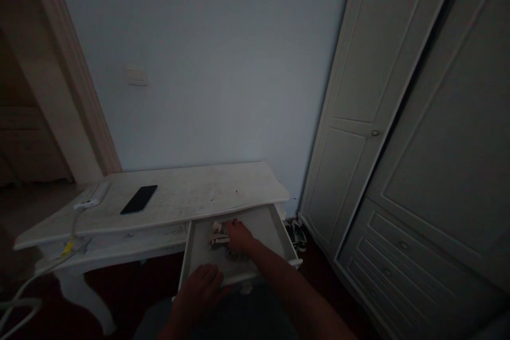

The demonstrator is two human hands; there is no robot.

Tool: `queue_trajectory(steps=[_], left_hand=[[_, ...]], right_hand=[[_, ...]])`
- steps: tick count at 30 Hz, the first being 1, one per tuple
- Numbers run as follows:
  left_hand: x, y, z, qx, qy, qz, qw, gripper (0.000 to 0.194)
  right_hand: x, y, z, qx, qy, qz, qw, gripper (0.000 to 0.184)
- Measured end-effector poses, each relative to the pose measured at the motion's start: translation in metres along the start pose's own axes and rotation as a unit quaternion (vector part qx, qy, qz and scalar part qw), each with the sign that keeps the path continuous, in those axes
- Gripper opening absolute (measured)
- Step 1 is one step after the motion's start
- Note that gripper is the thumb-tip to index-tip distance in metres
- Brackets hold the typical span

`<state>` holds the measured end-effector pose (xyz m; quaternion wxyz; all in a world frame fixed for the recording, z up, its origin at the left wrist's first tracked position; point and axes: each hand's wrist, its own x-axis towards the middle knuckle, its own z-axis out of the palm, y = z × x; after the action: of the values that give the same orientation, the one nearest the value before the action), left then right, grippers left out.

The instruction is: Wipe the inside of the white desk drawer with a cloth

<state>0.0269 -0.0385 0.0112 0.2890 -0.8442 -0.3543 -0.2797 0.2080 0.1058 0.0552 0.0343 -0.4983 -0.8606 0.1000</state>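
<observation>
A white drawer [199,255] stands pulled out from the right end of a low white table [191,191]. My right hand [239,236] reaches into the drawer, fingers closed on a small pale bundle of objects [218,235] that I cannot make out in the dim light. My left hand [199,287] rests on the drawer's front edge with its fingers curled over the rim.
A black phone [139,199] and a white power strip [91,195] with a trailing cable [24,297] lie on the table top. A tall white wardrobe [418,143] stands at the right. Shoes [297,234] sit on the floor beside it. A door frame [75,74] is left.
</observation>
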Motion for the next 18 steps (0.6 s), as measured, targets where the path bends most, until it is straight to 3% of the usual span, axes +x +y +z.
queue_trajectory(steps=[3,6,11,18], left_hand=[[-0.002,-0.001,0.003,0.017,0.028,0.005,0.999,0.030],[-0.004,-0.002,0.005,0.035,0.060,0.006,0.998,0.035],[0.004,0.001,-0.001,0.041,0.050,0.006,0.998,0.037],[0.013,-0.001,-0.006,0.004,0.086,-0.004,0.996,0.040]], right_hand=[[0.017,-0.038,0.014,0.008,-0.037,-0.073,0.997,0.059],[0.027,-0.059,0.024,0.008,-0.065,-0.121,0.990,0.052],[0.023,-0.062,0.027,0.006,-0.123,-0.145,0.982,0.040],[0.001,-0.060,0.022,0.020,-0.208,-0.125,0.970,0.034]])
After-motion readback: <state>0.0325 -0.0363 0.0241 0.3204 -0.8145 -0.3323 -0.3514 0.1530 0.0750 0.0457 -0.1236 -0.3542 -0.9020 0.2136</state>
